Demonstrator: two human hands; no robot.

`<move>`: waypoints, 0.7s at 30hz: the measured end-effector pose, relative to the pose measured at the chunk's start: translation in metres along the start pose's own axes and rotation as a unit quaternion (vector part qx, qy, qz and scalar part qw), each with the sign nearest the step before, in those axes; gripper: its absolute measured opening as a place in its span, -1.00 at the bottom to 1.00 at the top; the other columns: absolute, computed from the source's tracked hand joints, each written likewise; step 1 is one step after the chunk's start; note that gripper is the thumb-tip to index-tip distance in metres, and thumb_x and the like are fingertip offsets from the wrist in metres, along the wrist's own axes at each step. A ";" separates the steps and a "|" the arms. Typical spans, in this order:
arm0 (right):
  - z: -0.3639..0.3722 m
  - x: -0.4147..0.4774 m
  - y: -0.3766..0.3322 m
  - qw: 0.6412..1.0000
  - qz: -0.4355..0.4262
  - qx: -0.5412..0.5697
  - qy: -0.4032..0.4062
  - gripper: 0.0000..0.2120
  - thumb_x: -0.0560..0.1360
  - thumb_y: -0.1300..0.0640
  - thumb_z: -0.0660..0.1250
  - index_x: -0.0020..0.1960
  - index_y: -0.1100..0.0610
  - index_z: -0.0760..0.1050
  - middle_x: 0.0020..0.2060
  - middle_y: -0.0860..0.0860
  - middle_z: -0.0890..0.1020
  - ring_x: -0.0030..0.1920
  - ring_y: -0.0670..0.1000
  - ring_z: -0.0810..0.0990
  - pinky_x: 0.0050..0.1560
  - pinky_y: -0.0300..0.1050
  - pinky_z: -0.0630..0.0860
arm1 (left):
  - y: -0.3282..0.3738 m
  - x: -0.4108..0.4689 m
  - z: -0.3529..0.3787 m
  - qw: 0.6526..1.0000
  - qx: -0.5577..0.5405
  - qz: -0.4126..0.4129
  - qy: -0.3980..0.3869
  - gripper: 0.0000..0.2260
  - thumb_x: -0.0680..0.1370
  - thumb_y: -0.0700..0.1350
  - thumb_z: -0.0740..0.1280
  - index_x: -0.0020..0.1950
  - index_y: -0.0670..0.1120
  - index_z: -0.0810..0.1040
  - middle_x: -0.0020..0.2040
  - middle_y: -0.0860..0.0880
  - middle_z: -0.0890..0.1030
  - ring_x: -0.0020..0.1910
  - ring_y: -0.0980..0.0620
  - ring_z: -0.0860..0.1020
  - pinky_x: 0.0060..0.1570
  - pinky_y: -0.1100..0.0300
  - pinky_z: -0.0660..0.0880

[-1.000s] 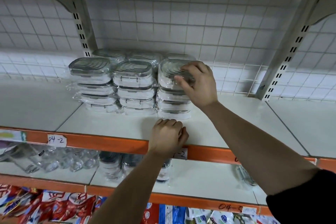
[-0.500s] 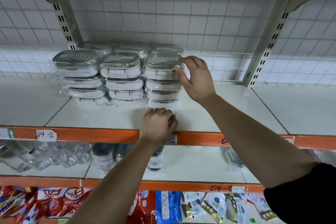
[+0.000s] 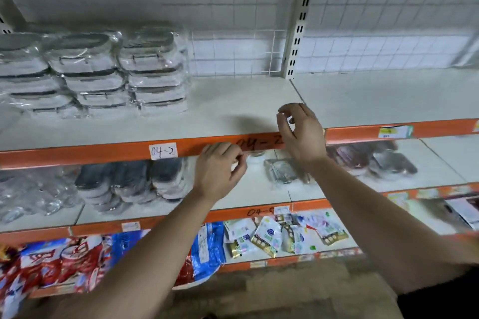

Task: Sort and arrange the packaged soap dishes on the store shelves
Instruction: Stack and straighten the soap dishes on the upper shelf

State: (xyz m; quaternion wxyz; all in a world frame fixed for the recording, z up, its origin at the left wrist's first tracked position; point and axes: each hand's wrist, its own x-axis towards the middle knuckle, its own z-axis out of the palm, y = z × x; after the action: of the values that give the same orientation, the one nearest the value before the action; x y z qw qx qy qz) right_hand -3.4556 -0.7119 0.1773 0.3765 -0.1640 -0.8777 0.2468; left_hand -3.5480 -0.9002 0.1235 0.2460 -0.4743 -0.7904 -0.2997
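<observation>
At upper left, the plastic-wrapped white soap dishes with grey lids [image 3: 124,70] sit in three blurred stacks on the white shelf [image 3: 233,101]. The right hand [image 3: 300,134] has left them, grip loose and empty, while the left hand [image 3: 217,171], fisted and empty, hangs by the orange shelf edge [image 3: 90,154].

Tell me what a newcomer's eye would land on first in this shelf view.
Neat stacks of packaged soap dishes fill the left end of the upper shelf. In the middle, the left hand and right hand hover by the orange shelf edge, near a handwritten 04-2 label. Bright red and blue packets crowd the bottom shelf at lower left.
</observation>
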 end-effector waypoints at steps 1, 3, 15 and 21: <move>-0.007 -0.012 0.009 1.000 -0.005 0.001 -0.002 -0.69 0.58 -0.01 0.16 0.07 0.17 0.56 -0.05 0.06 0.60 -0.08 0.10 0.55 -0.13 -0.07 0.45 | 0.010 -0.009 0.007 1.000 -0.008 -0.004 -0.007 -0.83 0.52 -0.08 0.25 -0.25 -0.08 0.51 -0.29 0.01 0.52 -0.29 -0.05 0.49 -0.23 0.08 0.39; -0.018 -0.036 0.028 1.000 -0.003 0.004 -0.012 -0.71 0.58 0.01 0.16 0.03 0.18 0.56 -0.10 0.06 0.60 -0.13 0.08 0.53 -0.18 -0.04 0.44 | 0.026 -0.028 0.024 0.999 -0.023 -0.020 -0.030 -0.81 0.52 -0.08 0.24 -0.26 -0.09 0.50 -0.31 0.02 0.51 -0.30 -0.04 0.49 -0.23 0.08 0.42; 0.048 -0.149 0.157 0.968 0.103 -0.060 -0.222 -0.56 0.53 -0.09 0.13 0.09 0.21 0.59 0.00 0.12 0.63 0.06 0.22 0.55 0.03 -0.02 0.47 | 0.004 -0.119 0.141 0.965 -0.008 -0.095 -0.244 -0.72 0.52 0.02 0.13 -0.17 -0.09 0.57 -0.23 0.00 0.59 -0.25 -0.08 0.57 -0.20 0.10 0.46; 0.120 -0.150 0.209 0.948 0.110 -0.127 -0.272 -0.61 0.58 0.03 0.27 0.32 0.21 0.51 0.34 0.20 0.48 0.42 0.26 0.34 0.38 0.08 0.33 | -0.062 -0.115 0.208 0.959 0.029 -0.125 -0.251 -0.58 0.52 0.05 0.10 0.11 -0.17 0.61 0.06 -0.14 0.62 0.02 -0.21 0.60 0.05 -0.02 0.54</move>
State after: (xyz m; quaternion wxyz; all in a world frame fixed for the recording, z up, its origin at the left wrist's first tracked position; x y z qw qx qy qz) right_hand -3.4235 -0.6477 -0.0978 0.0704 -0.2324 -0.9474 0.2086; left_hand -3.5759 -0.8453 -0.1146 0.0138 -0.4245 -0.8881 -0.1760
